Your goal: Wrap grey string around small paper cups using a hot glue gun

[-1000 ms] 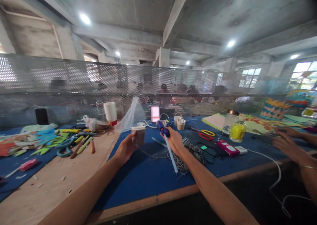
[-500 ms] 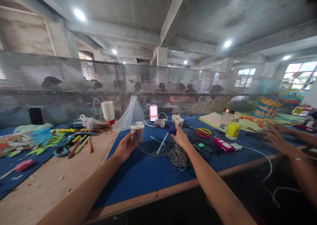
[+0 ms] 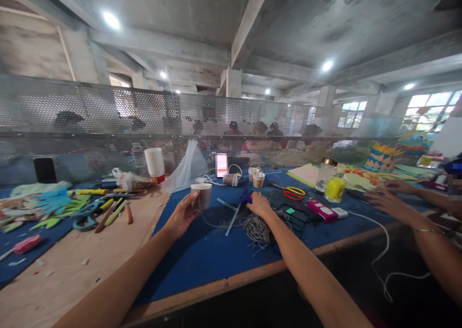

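My left hand [image 3: 185,213] is closed around a paper cup [image 3: 204,196] and holds it upright by its left side. A thin grey cord [image 3: 212,225] runs from the cup to a loose heap of grey cord [image 3: 258,231] on the blue mat. Just above that heap, my right hand [image 3: 261,205] grips a blue glue gun [image 3: 246,196], mostly covered by the fingers. A translucent glue stick [image 3: 233,220] sticks out from it toward the lower left. Behind the right hand stand two small handled cups [image 3: 258,179]. A wrapped cup [image 3: 231,179] lies on its side nearby.
Scissors [image 3: 294,193], a magenta box [image 3: 322,211] and a yellow bottle [image 3: 336,188] are on the right. Another person's hands [image 3: 391,205] rest farther right. Stacked cups [image 3: 154,162], blue-handled scissors [image 3: 85,217] and markers stand or lie left. A perforated screen [image 3: 180,121] closes off the back.
My right hand has drawn the glue gun back from the small handled cups, toward me and slightly left. The left hand still holds its cup in nearly the same place.
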Tool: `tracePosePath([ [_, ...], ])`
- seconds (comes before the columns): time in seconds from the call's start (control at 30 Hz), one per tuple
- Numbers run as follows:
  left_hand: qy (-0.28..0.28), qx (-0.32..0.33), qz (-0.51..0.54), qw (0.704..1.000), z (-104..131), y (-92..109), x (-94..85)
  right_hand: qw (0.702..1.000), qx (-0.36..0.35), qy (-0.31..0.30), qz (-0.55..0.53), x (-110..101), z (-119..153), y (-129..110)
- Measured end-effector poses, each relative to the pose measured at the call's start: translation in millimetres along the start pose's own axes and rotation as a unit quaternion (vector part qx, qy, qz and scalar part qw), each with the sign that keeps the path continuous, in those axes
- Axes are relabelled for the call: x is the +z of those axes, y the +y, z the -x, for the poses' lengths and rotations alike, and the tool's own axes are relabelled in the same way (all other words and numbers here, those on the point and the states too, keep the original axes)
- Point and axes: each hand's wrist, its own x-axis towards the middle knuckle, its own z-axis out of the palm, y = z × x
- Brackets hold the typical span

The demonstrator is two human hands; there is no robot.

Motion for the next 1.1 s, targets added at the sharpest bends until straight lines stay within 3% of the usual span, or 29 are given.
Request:
tracePosePath([
  [0.27, -0.012, 0.008, -0.01, 1.0, 1.7, 1.3, 4.0, 0.999, -0.017, -0.009, 0.03, -7.8, 8.9, -0.5],
  [0.4, -0.008, 0.013, -0.013, 1.0, 0.7, 0.8, 2.2, 0.996, -0.033, 0.075, 0.028, -28.3, 19.1, -11.3],
  [0.47, -0.003, 0.014, -0.016, 1.0, 0.5, 0.2, 1.8, 0.987, -0.082, 0.133, -0.035, -36.4, 24.6, -28.3],
  [0.5, -0.001, 0.015, -0.017, 1.0, 0.3, -0.3, 1.8, 0.979, -0.129, 0.13, -0.091, -38.0, 27.9, -40.1],
  [0.57, 0.002, 0.019, -0.017, 1.0, 0.2, -1.1, 2.3, 0.948, -0.215, 0.081, -0.221, -34.9, 35.9, -67.8],
  [0.63, -0.001, 0.028, -0.019, 0.999, 0.4, -1.1, 3.3, 0.921, -0.263, 0.039, -0.284, -25.4, 45.1, -95.9],
  [0.77, 0.007, 0.052, -0.015, 0.998, 1.2, -0.1, 6.5, 0.927, -0.269, 0.092, -0.247, -5.1, 59.1, -130.9],
  [0.9, 0.038, 0.06, -0.003, 0.997, 0.5, -2.6, 9.5, 0.924, -0.255, 0.134, -0.253, 3.1, 59.7, -131.8],
  [1.1, 0.048, 0.06, -0.023, 0.997, -1.6, -7.4, 9.8, 0.9, -0.289, 0.142, -0.293, 10.8, 52.1, -122.6],
])
